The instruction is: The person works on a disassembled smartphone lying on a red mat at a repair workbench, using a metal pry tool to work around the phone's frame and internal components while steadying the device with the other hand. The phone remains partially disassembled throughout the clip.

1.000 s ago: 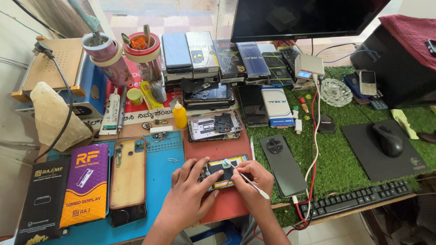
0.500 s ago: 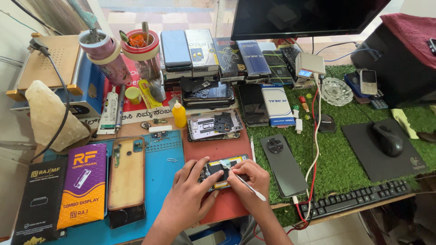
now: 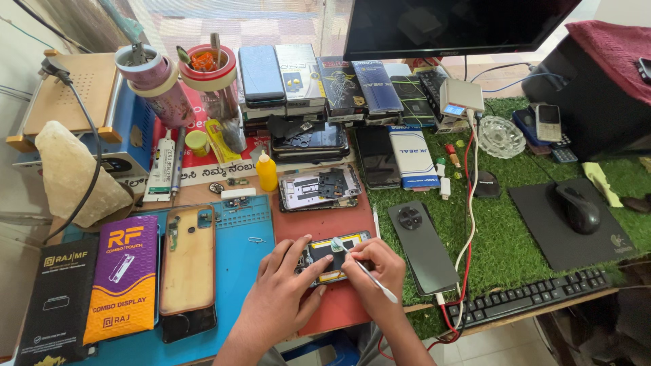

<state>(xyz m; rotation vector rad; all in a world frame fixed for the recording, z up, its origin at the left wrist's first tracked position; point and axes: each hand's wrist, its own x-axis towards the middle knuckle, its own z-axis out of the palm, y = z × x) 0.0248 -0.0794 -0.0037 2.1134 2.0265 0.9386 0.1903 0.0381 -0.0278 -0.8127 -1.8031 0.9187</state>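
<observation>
Grip: right hand (image 3: pixel 380 268) was closed on one thin metal tool (image 3: pixel 363 268), its tip resting on the opened phone (image 3: pixel 336 254); left hand (image 3: pixel 285 291) pressed on the phone's left end, fingers spread over it, clamped on nothing I could make out.

Opened phone: one, lying flat on one red mat (image 3: pixel 325 224) at the near edge of the tabletop (image 3: pixel 203 193), between the two hands.

Further items, counted:
- One second opened phone (image 3: pixel 319 188), farther back on the red mat, apart from the hands.
- One yellow bottle (image 3: pixel 266 171), just left of that phone.
- One phone back cover (image 3: pixel 187 259), tan inside, on one blue mat (image 3: pixel 241 251).
- Two flat boxes: one purple-and-orange box (image 3: pixel 123 278), one black box (image 3: pixel 57 298), side by side at the left.
- One dark phone (image 3: pixel 422 245), face down on one green turf mat (image 3: pixel 508 230).
- One keyboard (image 3: pixel 529 298), one mouse (image 3: pixel 580 207), one monitor (image 3: pixel 461 24).
- Two cups of tools (image 3: pixel 180 85) at the back left.
</observation>
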